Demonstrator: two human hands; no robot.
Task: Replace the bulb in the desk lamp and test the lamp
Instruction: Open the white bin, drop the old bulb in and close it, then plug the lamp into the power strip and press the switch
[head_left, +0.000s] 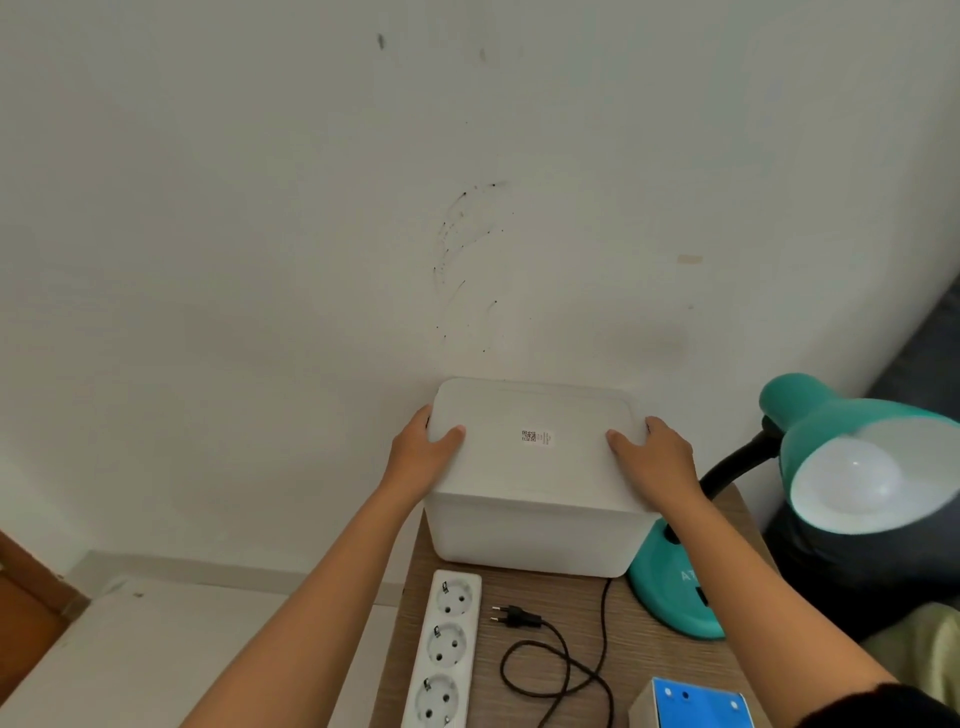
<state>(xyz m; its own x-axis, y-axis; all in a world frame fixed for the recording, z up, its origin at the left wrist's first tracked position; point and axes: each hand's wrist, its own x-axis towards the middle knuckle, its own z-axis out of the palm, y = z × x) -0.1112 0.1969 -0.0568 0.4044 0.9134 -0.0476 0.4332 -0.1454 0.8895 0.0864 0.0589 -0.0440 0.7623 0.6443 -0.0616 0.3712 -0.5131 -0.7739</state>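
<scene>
A white lidded plastic box (535, 530) stands at the back of a small wooden table (530, 597), against the wall. My left hand (423, 452) grips the left edge of its lid (535, 410) and my right hand (657, 462) grips the right edge, thumbs on top. To the right stands a teal desk lamp (841, 431) with a white bulb (852, 483) in its shade, unlit. Its black plug (517, 617) lies loose on the table beside a white power strip (447, 649). A blue and white bulb carton (696, 701) sits at the front right.
The lamp's black cord (566, 670) loops across the table between the power strip and the carton. A white wall rises directly behind the box. The floor drops away left of the table; dark fabric and a cushion lie to the right.
</scene>
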